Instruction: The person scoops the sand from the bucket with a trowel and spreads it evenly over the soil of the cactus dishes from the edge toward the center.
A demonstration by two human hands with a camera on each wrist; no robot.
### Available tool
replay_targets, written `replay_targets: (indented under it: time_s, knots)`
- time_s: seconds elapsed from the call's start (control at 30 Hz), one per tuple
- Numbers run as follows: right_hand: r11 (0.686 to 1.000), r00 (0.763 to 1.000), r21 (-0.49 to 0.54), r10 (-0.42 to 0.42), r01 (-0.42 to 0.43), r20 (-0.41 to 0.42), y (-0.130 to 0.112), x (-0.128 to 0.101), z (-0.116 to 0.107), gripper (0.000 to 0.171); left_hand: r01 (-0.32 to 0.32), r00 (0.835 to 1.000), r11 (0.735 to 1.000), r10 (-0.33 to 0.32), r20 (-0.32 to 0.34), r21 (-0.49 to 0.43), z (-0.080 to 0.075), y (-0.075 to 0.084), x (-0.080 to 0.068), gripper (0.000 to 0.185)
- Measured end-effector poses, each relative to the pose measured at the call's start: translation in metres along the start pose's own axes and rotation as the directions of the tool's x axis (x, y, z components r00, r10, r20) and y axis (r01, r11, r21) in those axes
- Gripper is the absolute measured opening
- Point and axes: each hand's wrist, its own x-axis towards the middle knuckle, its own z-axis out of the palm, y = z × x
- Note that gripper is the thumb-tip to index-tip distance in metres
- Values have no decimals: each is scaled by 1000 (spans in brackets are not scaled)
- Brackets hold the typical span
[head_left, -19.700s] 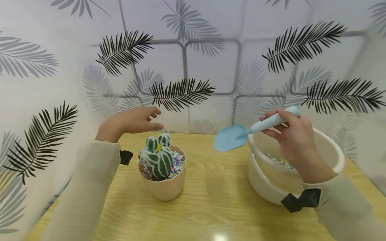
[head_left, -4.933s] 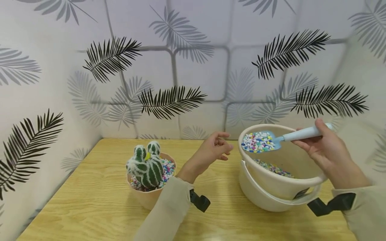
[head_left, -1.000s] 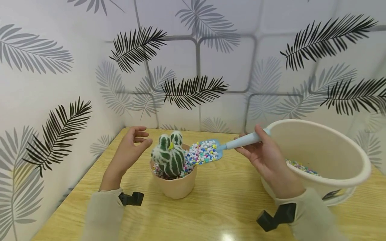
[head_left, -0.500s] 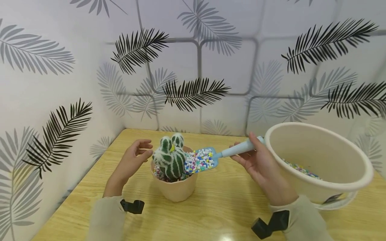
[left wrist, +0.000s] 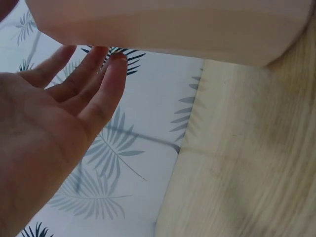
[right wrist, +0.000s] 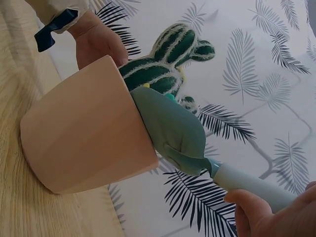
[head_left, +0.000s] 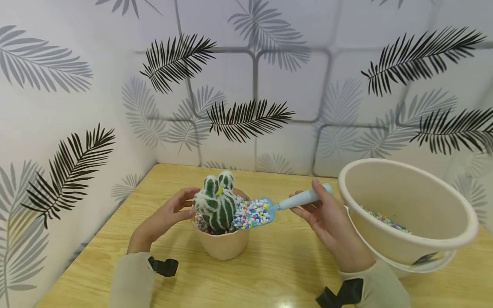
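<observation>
**Pebbles on the scoop, poised at the pot rim**

Pebbles [head_left: 254, 212] heaped on the blue scoop [head_left: 269, 207], blade tip resting on the pot [head_left: 222, 244] rim at 3 o'clock of the cactus [head_left: 215, 204]. Right hand [head_left: 327, 216] wrapped round the scoop handle. Left hand [head_left: 163, 216] with fingers straight, at 9 o'clock of the pot, seemingly just touching its wall. Pot already largely topped with pebbles; this load not yet tipped in. More left in the bucket [head_left: 404, 214] at 3 o'clock on the surface [head_left: 269, 273].

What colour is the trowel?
Light blue trowel, blade and handle alike; clearest in the head view.
</observation>
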Motion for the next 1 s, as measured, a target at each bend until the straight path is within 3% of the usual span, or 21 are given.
replay_targets:
  time_s: [0.27,0.37,0.5,0.67,0.8,1.0]
  knots:
    - [997,984,-7,-72,74,165,3,-1,-7,22,24,993,992,-9,117,-128,0,-12,0,85]
    - [995,969,22,-104,101,223,6,-1,-12,23,8,991,992,9,131,-122,3,-14,1,93]
    - [989,957,34,-146,142,252,10,-1,-15,23,-25,991,999,31,128,-48,5,-13,1,93]
    - [980,952,18,-196,198,235,12,-1,-13,19,-38,995,990,25,93,139,4,-3,0,88]
    - [974,955,-1,-220,225,197,10,0,-8,14,35,999,956,-46,29,291,5,15,-1,88]
    - [962,953,-8,-268,272,139,10,2,-3,11,177,984,908,-169,-56,380,17,35,3,96]
